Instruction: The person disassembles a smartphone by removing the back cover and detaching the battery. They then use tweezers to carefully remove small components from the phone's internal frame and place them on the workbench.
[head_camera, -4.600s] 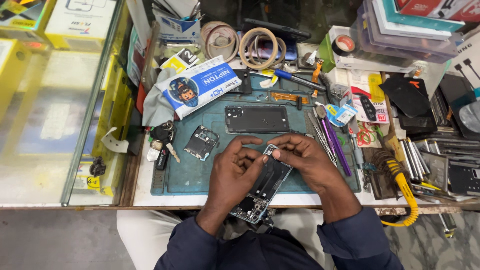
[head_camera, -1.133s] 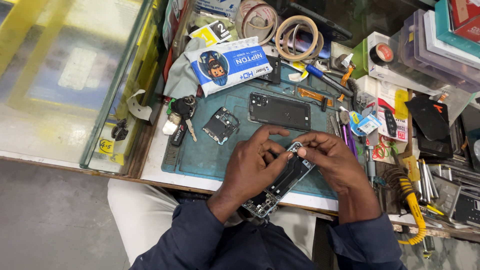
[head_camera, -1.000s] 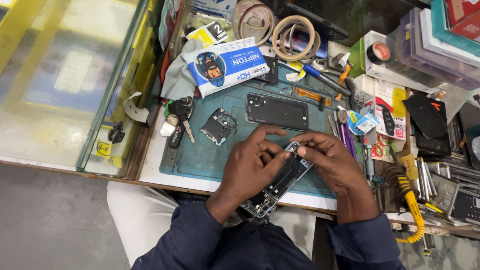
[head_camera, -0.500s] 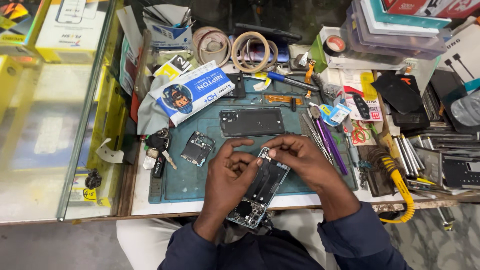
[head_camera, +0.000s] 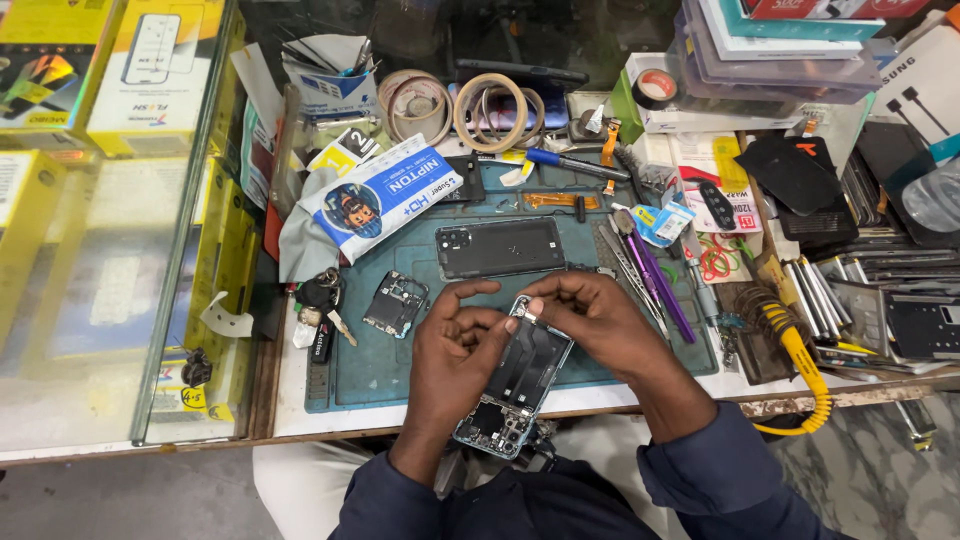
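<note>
An opened phone (head_camera: 515, 385) with its back cover off lies tilted over the near edge of the teal work mat (head_camera: 380, 365), its insides facing up. My left hand (head_camera: 455, 355) grips the phone along its left side. My right hand (head_camera: 590, 320) pinches at the phone's top end, fingertips on a small pale part there. The dark back cover (head_camera: 500, 247) lies flat on the mat just beyond my hands. A small dark inner frame piece (head_camera: 395, 303) rests on the mat to the left.
Tweezers and purple tools (head_camera: 650, 280) lie at the mat's right edge. A white and blue packet (head_camera: 380, 195), tape rolls (head_camera: 490, 105), keys (head_camera: 320, 300), a yellow coiled cable (head_camera: 800, 365) and stacked boxes (head_camera: 780, 45) crowd the bench. A glass case (head_camera: 110, 260) stands left.
The view has swung about while my hands stayed on the phone. My right fingertips keep working at the phone's top end; the left hand's grip is unchanged.
</note>
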